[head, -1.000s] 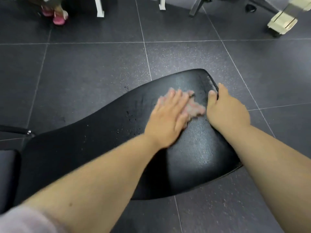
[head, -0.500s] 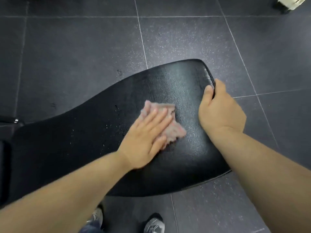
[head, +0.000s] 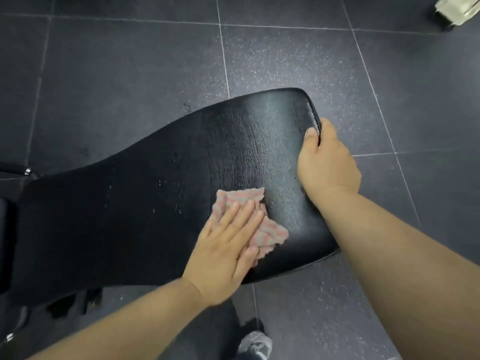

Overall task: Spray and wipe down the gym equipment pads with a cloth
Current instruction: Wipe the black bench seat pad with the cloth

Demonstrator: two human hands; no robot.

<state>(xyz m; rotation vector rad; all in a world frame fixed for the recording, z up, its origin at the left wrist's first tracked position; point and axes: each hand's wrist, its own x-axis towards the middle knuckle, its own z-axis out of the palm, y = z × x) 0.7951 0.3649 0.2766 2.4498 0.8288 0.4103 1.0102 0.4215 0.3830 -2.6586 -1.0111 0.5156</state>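
Note:
A long black bench pad slants across the view, its wide end at the right, with wet streaks near that end and droplets in the middle. A pink and grey cloth lies on the pad near its near edge. My left hand presses flat on the cloth with straight fingers. My right hand grips the pad's right edge, thumb on top and fingers curled under and hidden. No spray bottle is in view.
Dark speckled floor tiles surround the bench. A second black pad and a chrome frame part sit at the left edge. A grey shoe shows at the bottom. A pale machine base stands top right.
My left hand has slid the cloth from the pad's far end toward the near edge, leaving a wet streaked band. The right hand kept its grip on the edge. The camera tilted down.

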